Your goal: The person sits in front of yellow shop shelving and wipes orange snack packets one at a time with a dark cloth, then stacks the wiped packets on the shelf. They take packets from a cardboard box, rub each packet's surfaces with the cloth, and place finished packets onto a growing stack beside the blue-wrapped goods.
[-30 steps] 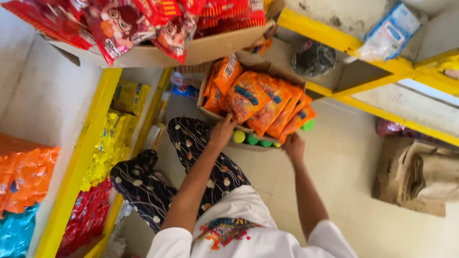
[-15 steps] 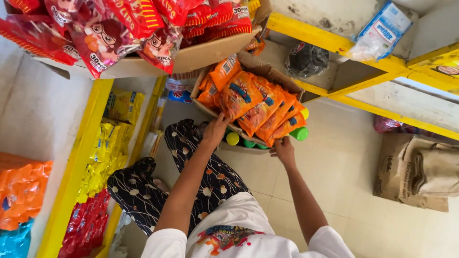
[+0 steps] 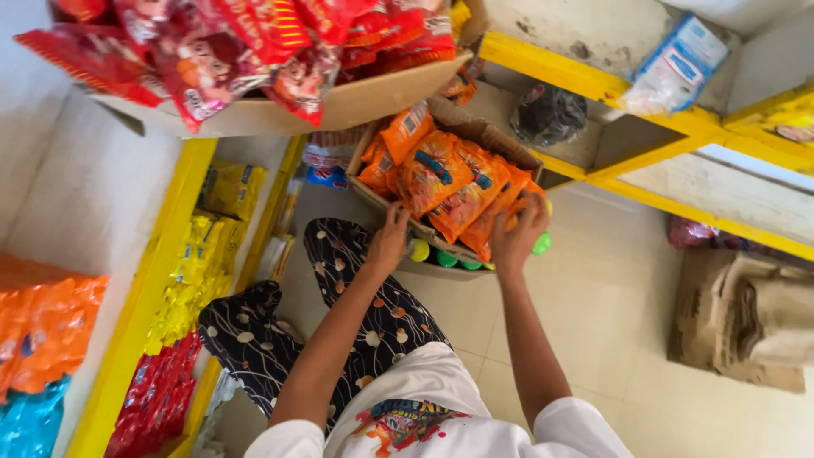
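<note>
Down on the floor, in the head view, the person works at an open cardboard box (image 3: 475,136) at about twelve o'clock from their knees. The left hand (image 3: 390,242) rests on the near rim of the box at its seven o'clock edge, fingers curled narrowly over the cardboard. The right hand (image 3: 519,233) is at the five o'clock corner, fingers closed around the lower end of an orange snack packet (image 3: 496,212) that overlaps its neighbours.

To do this handling well, I judge it best to keep the left hand steadying the rim while the right grips a packet by its sealed end, not its puffed middle, so nothing is crushed. The packets lie shingled, so the top one should move first.

The box holds a fanned row of orange snack packets (image 3: 441,174), tilted toward two o'clock and filling most of it. Below the box's near edge, at six o'clock, a row of green and yellow bottle caps (image 3: 445,257) peeks out; whether they sit in a second tray I cannot tell.

At eleven o'clock, overhead, a shallow cardboard tray (image 3: 373,93) carries red snack packets (image 3: 220,59) spilling over its rim. On the yellow shelf frame (image 3: 140,288) at nine o'clock stand yellow packets (image 3: 191,280), red ones lower down, and orange and blue ones at the far left. At three o'clock, folded brown sacks (image 3: 746,318) lie on the tiled floor.
</note>
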